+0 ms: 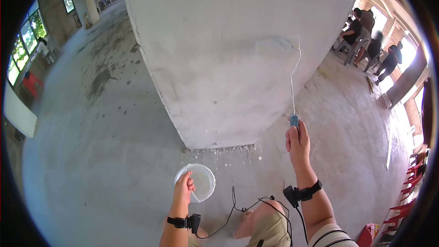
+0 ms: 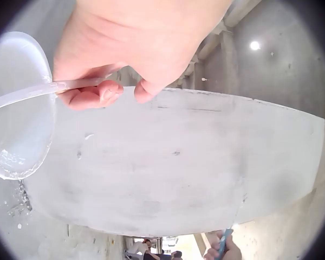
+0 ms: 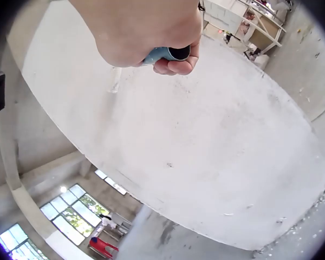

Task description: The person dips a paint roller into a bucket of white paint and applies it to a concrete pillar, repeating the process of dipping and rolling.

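Observation:
My right hand [image 1: 298, 145] grips the blue handle of a paint roller [image 1: 294, 120]. Its thin bent wire [image 1: 292, 80] reaches up to the face of a broad pale pillar [image 1: 206, 91], where a greyish damp-looking patch [image 1: 274, 45] shows and the roller's head blends in with the surface. From the right wrist view, the handle's dark hollow end [image 3: 180, 53] pokes out of the fist. Low in front of the pillar, my left hand [image 1: 183, 190] holds the plastic handle [image 2: 43, 89] of a translucent white bucket [image 1: 208, 187]. Whitish residue [image 2: 8, 160] clings inside the bucket.
White splatters [image 1: 224, 155] dot the concrete floor [image 1: 114, 169] along the pillar's base. Black cables [image 1: 235, 208] run between the wrist cameras, across my knees. People sit and stand by chairs [image 1: 361, 43] at the right back; red chairs [image 1: 402, 210] line the right edge.

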{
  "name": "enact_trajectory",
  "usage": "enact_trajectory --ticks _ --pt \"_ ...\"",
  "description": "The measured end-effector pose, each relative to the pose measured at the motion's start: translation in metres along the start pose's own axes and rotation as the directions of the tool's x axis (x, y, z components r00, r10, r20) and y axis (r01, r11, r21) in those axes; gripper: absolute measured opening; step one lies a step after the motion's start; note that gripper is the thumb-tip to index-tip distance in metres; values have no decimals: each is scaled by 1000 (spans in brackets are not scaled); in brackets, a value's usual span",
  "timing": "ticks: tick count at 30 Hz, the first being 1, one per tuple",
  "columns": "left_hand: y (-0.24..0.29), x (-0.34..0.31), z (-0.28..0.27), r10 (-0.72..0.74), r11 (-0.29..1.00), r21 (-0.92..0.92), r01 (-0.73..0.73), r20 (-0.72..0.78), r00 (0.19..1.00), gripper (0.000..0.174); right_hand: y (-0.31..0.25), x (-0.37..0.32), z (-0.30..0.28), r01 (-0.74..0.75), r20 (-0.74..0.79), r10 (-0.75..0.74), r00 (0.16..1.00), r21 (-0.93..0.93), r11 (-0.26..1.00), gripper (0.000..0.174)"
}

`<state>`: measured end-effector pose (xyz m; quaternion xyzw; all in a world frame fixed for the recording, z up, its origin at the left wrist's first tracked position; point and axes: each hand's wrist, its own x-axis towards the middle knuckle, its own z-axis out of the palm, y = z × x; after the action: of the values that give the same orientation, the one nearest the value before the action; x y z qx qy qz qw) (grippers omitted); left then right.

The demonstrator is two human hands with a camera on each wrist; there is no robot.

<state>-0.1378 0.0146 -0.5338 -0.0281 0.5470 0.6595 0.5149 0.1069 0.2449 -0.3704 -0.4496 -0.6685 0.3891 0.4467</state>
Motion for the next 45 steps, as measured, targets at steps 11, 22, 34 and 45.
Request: enact_trajectory --ticks 11,22,34,45 --pt "-96 136 -30 102 988 95 -119 167 981 24 101 9 95 192 -32 -195 980 378 905 32" --pt "-115 139 -29 31 990 129 -62 232 972 23 66 22 80 510 -120 -515 849 -69 857 50" --pt "-130 146 -23 15 1000 -12 -12 269 963 18 107 -7 131 380 -110 -371 922 73 922 51" --pt "-120 137 -16 102 995 -18 -101 205 973 17 57 17 106 383 -93 -377 922 69 921 49"
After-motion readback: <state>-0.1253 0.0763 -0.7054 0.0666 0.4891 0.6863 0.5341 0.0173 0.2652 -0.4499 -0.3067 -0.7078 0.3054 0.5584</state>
